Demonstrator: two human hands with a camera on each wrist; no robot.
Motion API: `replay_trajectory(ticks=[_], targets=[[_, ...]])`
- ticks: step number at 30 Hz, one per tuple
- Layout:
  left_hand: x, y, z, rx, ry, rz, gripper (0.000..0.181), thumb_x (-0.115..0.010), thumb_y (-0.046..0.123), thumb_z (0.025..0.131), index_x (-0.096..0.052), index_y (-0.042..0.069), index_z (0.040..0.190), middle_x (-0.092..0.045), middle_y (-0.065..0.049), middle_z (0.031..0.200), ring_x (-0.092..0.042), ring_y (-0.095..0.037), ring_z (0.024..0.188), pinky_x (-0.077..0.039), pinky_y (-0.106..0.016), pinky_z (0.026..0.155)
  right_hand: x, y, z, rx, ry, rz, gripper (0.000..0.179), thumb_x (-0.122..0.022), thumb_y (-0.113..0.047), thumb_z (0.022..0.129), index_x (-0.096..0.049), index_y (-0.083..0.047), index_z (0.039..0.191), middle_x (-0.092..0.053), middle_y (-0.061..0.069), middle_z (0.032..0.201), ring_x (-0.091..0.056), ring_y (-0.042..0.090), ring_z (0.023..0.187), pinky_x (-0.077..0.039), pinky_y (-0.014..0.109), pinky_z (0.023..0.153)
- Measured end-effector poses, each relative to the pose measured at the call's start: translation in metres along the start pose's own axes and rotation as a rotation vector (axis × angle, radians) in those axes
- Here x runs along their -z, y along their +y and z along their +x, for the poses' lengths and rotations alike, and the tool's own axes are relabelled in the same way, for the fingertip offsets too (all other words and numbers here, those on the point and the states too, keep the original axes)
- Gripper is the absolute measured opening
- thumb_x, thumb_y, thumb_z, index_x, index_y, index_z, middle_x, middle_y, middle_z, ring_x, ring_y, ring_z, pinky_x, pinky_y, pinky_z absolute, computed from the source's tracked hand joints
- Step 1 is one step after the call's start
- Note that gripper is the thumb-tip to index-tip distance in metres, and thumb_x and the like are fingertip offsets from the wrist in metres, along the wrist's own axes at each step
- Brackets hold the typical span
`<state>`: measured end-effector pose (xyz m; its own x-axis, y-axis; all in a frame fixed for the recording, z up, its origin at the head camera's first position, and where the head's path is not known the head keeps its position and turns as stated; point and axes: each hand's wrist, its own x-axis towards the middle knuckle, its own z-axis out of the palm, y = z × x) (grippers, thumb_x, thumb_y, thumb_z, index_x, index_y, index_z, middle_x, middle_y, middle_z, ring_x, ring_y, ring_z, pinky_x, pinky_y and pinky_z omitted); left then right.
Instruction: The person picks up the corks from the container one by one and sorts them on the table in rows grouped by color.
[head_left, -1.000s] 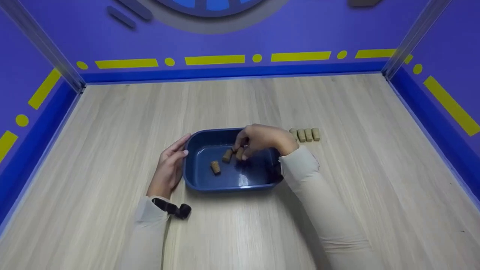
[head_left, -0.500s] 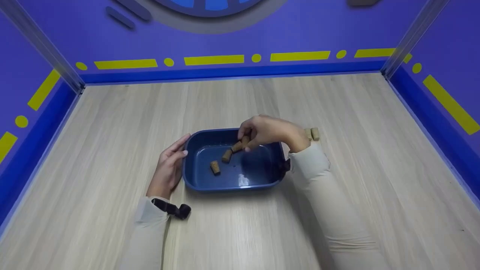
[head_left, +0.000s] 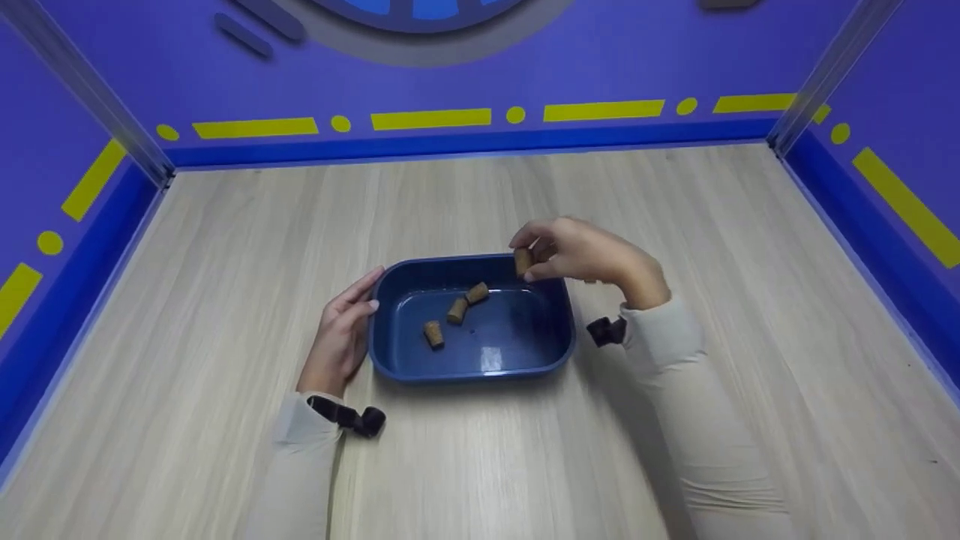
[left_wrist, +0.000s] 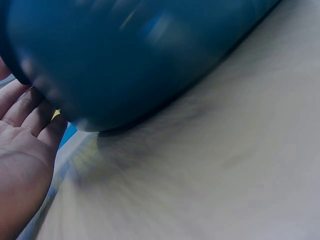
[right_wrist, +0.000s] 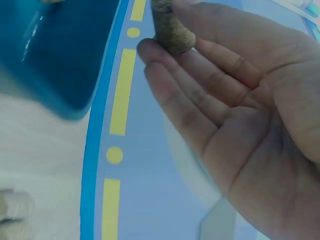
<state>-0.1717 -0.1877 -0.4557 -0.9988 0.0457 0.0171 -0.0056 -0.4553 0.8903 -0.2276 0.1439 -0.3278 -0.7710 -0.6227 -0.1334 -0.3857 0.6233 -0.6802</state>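
Wood-grain tabletop (head_left: 457, 457) underneath, the work looks partway: three corks (head_left: 457, 310) lie inside the blue container (head_left: 525, 341), whose side the left hand (head_left: 341, 337) touches with outstretched fingers, one cork (head_left: 523, 262) is pinched by the right hand (head_left: 577, 249) near the far rim, and more corks (right_wrist: 15, 231) lie outside.

dk blue bin (head_left: 525, 330), brn corks (head_left: 457, 310)

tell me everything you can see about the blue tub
The blue tub is an open-topped rectangle with rounded corners, a thin rim and smooth, shiny walls that look like plastic. It sits upright on the wood-grain table. Three corks lie on its floor, light glints inside its near side, and the person's left grip rests against its left end.
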Motion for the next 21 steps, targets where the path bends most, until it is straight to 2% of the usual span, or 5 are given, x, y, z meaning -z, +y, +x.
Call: replay_trajectory(ticks=[3,7,10,15,21], targets=[[0.000,-0.001,0.000,-0.006,-0.012,0.003,0.052,-0.045,-0.012,0.087,-0.040,-0.013,0.138,-0.056,-0.007,0.137,-0.051,-0.004,0.124,-0.040,-0.018,0.104,0.003,0.010,-0.008,0.008,0.061,-0.019,0.037,-0.071,-0.010,0.085,-0.064,-0.005,0.120,-0.069,0.010,0.109,-0.065,0.027,0.105,-0.054,0.041,0.091],[0.001,-0.001,0.000,-0.013,-0.013,0.009,0.051,-0.046,-0.011,0.087,-0.041,-0.013,0.138,-0.058,-0.004,0.135,-0.052,-0.004,0.123,-0.041,-0.017,0.104,0.003,0.025,-0.018,0.027,0.126,-0.022,0.036,-0.072,-0.012,0.085,-0.066,-0.006,0.120,-0.067,0.009,0.112,-0.065,0.026,0.103,-0.057,0.037,0.075],[0.002,0.000,0.001,-0.011,-0.013,0.025,0.051,-0.046,-0.011,0.087,-0.040,-0.013,0.138,-0.055,-0.008,0.139,-0.051,-0.004,0.125,-0.040,-0.017,0.105,0.002,0.036,-0.024,0.042,0.167,-0.013,0.036,-0.072,-0.010,0.084,-0.066,-0.005,0.119,-0.065,0.010,0.111,-0.065,0.026,0.100,-0.055,0.033,0.069],[0.001,0.002,0.001,0.014,-0.014,0.050,0.054,-0.045,-0.010,0.088,-0.035,-0.014,0.141,-0.045,-0.014,0.147,-0.047,-0.004,0.128,-0.038,-0.017,0.106,-0.003,0.054,-0.034,0.075,0.226,-0.018,0.037,-0.072,-0.006,0.083,-0.066,0.000,0.119,-0.064,0.012,0.108,-0.064,0.027,0.096,-0.054,0.039,0.081],[0.001,0.002,0.001,0.016,-0.013,0.039,0.054,-0.045,-0.010,0.088,-0.036,-0.013,0.141,-0.051,-0.008,0.143,-0.048,-0.002,0.127,-0.037,-0.017,0.106,-0.009,0.076,-0.044,0.075,0.249,-0.003,0.040,-0.070,0.002,0.082,-0.063,0.003,0.121,-0.065,0.015,0.108,-0.066,0.029,0.096,-0.055,0.038,0.082]])
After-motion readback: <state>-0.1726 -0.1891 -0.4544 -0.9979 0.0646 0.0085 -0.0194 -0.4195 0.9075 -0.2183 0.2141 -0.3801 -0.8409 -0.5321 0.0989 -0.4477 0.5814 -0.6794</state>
